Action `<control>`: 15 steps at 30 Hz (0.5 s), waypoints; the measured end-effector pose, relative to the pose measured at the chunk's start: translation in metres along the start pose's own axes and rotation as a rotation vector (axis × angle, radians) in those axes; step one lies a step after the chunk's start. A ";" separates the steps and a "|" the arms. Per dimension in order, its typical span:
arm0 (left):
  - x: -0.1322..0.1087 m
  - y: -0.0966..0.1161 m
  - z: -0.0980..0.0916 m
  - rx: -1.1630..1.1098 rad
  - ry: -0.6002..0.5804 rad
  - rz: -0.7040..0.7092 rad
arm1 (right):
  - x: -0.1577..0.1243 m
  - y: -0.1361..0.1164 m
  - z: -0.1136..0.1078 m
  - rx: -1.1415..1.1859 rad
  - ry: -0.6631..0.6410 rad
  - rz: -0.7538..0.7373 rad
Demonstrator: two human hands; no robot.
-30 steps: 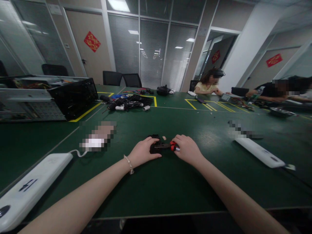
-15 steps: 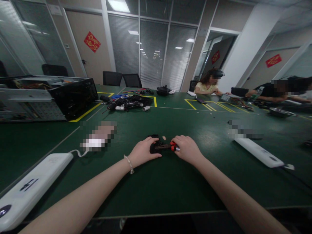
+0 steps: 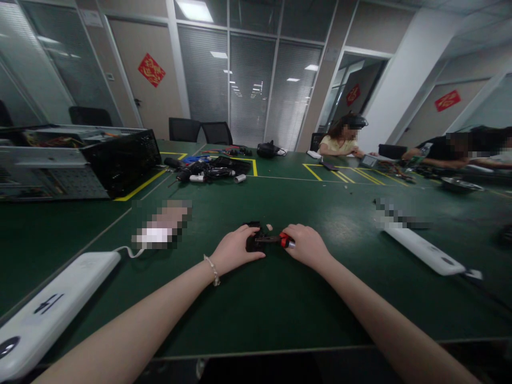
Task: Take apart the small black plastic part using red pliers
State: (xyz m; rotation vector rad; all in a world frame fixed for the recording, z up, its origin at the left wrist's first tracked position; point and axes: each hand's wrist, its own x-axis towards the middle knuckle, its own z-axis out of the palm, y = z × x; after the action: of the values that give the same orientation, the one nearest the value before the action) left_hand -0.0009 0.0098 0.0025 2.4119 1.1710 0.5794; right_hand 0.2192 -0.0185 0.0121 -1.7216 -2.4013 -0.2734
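Red-handled metal pliers (image 3: pixel 275 240), near centre of the green table (image 3: pixel 280 314), are clenched in the right hand (image 3: pixel 306 246), tip against a small black plastic part (image 3: pixel 254 244) grasped by the left hand (image 3: pixel 235 252)

We see a green tabletop (image 3: pixel 280 309) marked with yellow lines, 2 black chairs (image 3: pixel 200 129) before glass partitions with blinds (image 3: pixel 250 88), ceiling lights (image 3: pixel 194 8) on, and red decorations (image 3: pixel 151 69) on beige doors

Dark mark, perhaps "15", on white power bank (image 3: pixel 52 314)
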 end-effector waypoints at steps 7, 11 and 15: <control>0.000 -0.001 0.001 -0.009 0.001 0.007 | 0.000 -0.001 0.000 0.007 0.002 0.002; 0.000 0.000 -0.001 -0.011 -0.007 0.003 | -0.001 0.000 0.000 0.026 0.009 -0.002; 0.000 0.000 -0.001 -0.008 -0.009 0.000 | -0.001 0.000 0.000 0.026 0.009 0.006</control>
State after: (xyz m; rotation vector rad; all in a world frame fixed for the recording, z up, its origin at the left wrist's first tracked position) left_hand -0.0016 0.0096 0.0038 2.4052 1.1623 0.5723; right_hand 0.2195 -0.0200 0.0121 -1.7123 -2.3828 -0.2474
